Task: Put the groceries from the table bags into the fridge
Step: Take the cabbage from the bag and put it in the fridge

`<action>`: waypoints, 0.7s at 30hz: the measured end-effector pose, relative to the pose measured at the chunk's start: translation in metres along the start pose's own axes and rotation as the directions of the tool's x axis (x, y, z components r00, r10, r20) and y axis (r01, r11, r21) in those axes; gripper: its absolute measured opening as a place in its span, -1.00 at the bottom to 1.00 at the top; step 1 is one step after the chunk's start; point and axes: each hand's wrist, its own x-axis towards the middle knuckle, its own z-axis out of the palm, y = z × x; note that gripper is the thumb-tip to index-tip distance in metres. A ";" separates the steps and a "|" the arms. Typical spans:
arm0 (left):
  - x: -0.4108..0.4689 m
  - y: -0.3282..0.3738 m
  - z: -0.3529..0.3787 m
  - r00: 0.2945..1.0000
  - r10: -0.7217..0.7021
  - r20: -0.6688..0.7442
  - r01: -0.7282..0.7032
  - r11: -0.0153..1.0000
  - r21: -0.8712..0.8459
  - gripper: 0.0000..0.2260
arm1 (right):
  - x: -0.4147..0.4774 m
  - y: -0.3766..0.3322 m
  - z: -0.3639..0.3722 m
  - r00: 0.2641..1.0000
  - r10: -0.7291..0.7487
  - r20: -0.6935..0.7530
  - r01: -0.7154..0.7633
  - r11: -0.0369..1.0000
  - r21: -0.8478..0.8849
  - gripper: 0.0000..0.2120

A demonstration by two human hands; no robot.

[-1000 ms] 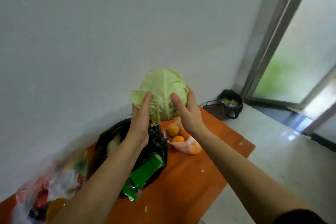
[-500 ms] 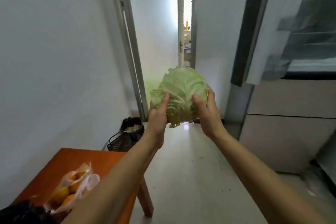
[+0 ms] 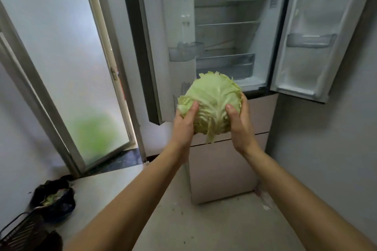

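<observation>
Open fridge (image 3: 226,32) now ahead, surface out of view; left hand (image 3: 184,126) and right hand (image 3: 240,126) curl fingers round the cabbage (image 3: 214,98); black bag (image 3: 55,201) lower left.

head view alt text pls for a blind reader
A left hand and right hand grip a pale green cabbage in front of an open fridge. A frosted glass door stands to its left.

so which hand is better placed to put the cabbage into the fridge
Right, marginally. Both hands grip the cabbage, but the right hand sits below the open fridge compartment, while the left hand is under the door bin. Probably both will lift together.
</observation>
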 end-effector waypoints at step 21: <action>0.401 -0.062 0.212 0.985 -0.026 0.172 0.059 0.980 -0.190 -0.31 | 0.361 0.115 -0.128 0.964 -0.097 -0.247 0.044 0.977 -0.210 -0.42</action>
